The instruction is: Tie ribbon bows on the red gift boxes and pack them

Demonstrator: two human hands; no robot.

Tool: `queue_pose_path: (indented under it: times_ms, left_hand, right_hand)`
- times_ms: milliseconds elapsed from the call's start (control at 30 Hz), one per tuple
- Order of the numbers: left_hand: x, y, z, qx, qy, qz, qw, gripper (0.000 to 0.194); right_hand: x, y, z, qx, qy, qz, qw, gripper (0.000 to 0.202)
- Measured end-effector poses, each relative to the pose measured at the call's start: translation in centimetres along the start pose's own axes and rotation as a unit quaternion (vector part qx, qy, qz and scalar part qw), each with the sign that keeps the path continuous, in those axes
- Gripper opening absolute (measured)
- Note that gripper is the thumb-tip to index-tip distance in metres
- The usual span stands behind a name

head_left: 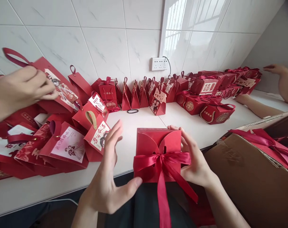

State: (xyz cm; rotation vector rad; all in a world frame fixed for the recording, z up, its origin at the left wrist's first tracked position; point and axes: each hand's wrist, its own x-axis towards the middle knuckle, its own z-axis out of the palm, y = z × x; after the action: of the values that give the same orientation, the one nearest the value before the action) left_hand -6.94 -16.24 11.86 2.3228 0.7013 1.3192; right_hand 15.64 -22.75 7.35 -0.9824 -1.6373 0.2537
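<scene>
A red gift box with a tied ribbon bow is held at the table's front edge, its ribbon tails hanging down. My right hand grips the box by its right side, the fingers going behind it. On the left, my left hand has its fingers spread and its thumb beside the box's lower left corner; whether the thumb touches the box I cannot tell. Closest to the left fingers stands a red bag-shaped box with a gold loop.
Red gift boxes crowd the left, where another person's hand holds one. Triangular boxes line the wall below a socket strip. More boxes and another person's arms are at right, behind a cardboard carton.
</scene>
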Motion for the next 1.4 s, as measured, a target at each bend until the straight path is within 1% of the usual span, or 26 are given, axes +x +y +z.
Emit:
queue_pose_path:
  times_ms: [67, 100, 133, 167, 233, 300, 400, 500, 567, 633, 667, 700, 767, 800, 833, 867, 933, 1000, 1100, 1167, 1267, 1333, 1400]
  left_hand:
    - [0.5, -0.9, -0.8, -0.027, -0.136, -0.019, 0.99, 0.106]
    - [0.6, -1.1, -1.0, -0.034, -0.186, -0.023, 0.982, 0.115]
    - [0.6, -1.2, -1.1, -0.035, -0.207, -0.024, 0.977, 0.119]
    - [0.6, -1.2, -1.0, -0.037, -0.211, -0.024, 0.976, 0.118]
    - [0.6, -1.0, -0.6, -0.049, -0.196, -0.025, 0.979, 0.111]
    - [0.4, -0.8, 0.0, -0.063, -0.163, -0.019, 0.984, 0.105]
    - [0.2, -0.7, 0.6, -0.067, -0.132, -0.017, 0.989, 0.105]
    - [0.1, -0.7, 0.7, -0.056, -0.136, -0.031, 0.989, 0.106]
    - [0.1, -0.8, 0.5, -0.048, -0.155, -0.037, 0.986, 0.11]
    - [0.1, -0.9, 0.4, -0.07, -0.167, -0.034, 0.983, 0.111]
    - [0.1, -0.9, 0.5, -0.098, -0.16, -0.031, 0.982, 0.108]
    - [0.1, -1.0, 0.5, -0.132, -0.132, -0.032, 0.982, 0.1]
    - [0.1, -0.8, 0.9, -0.172, -0.031, -0.057, 0.983, 0.075]
    - [0.2, -0.6, 1.1, -0.163, 0.016, -0.077, 0.983, 0.061]
    - [0.3, -0.3, 1.4, -0.136, 0.048, -0.098, 0.985, 0.047]
    - [0.4, 0.0, 1.6, -0.1, 0.066, -0.111, 0.987, 0.034]
    - [0.5, 0.8, 2.1, -0.039, 0.07, -0.11, 0.991, 0.015]
    - [0.4, 1.6, 2.4, -0.018, 0.089, -0.076, 0.993, 0.004]
    - [0.1, 2.5, 2.7, -0.007, 0.11, 0.014, 0.994, 0.013]
    - [-0.1, 3.0, 2.8, 0.011, 0.103, 0.086, 0.991, 0.019]
    - [-0.3, 3.6, 2.9, 0.061, 0.083, 0.183, 0.978, 0.019]
    - [-0.5, 3.8, 3.0, 0.093, 0.071, 0.223, 0.968, 0.017]
    - [-0.7, 3.9, 3.3, 0.116, 0.076, 0.241, 0.961, 0.017]
  right_hand:
    - [0.0, 0.0, 0.1, 0.034, -0.021, 0.012, 0.999, 0.099]
    - [0.0, -0.1, 0.1, 0.049, -0.029, 0.019, 0.998, 0.099]
    - [0.0, -0.2, 0.1, 0.06, -0.035, 0.027, 0.997, 0.099]
    - [0.1, -0.3, 0.0, 0.068, -0.039, 0.033, 0.996, 0.098]
    - [0.2, -0.5, -0.1, 0.075, -0.047, 0.044, 0.995, 0.097]
    - [0.2, -0.7, -0.2, 0.073, -0.05, 0.051, 0.995, 0.095]
    - [0.0, -0.8, -0.5, 0.066, -0.056, 0.052, 0.995, 0.094]
    - [-0.1, -0.7, -0.8, 0.057, -0.065, 0.057, 0.995, 0.096]
    - [-0.1, -0.6, -1.1, 0.048, -0.065, 0.059, 0.995, 0.095]
    - [0.0, -0.6, -1.2, 0.037, -0.059, 0.049, 0.996, 0.092]
    - [0.1, -0.6, -1.2, 0.031, -0.055, 0.041, 0.997, 0.091]
    - [0.1, -0.6, -1.1, 0.025, -0.051, 0.033, 0.998, 0.09]
    - [0.3, -0.7, -1.0, 0.015, -0.05, 0.023, 0.998, 0.09]
    - [0.3, -0.7, -0.9, 0.014, -0.052, 0.021, 0.998, 0.09]
    - [0.4, -0.6, -0.8, 0.013, -0.053, 0.021, 0.998, 0.091]
    - [0.4, -0.6, -0.8, 0.013, -0.055, 0.021, 0.998, 0.092]
    - [0.5, -0.5, -0.7, 0.012, -0.057, 0.022, 0.998, 0.095]
    - [0.4, -0.4, -0.6, 0.006, -0.059, 0.024, 0.998, 0.095]
    - [0.4, -0.3, -0.6, -0.004, -0.062, 0.031, 0.998, 0.094]
    - [0.4, -0.3, -0.7, -0.003, -0.062, 0.034, 0.998, 0.095]
    - [0.4, -0.2, -0.7, 0.004, -0.054, 0.032, 0.998, 0.098]
    - [0.4, -0.1, -0.8, 0.015, -0.047, 0.031, 0.998, 0.098]
    - [0.3, 0.0, -0.8, 0.029, -0.039, 0.031, 0.998, 0.098]
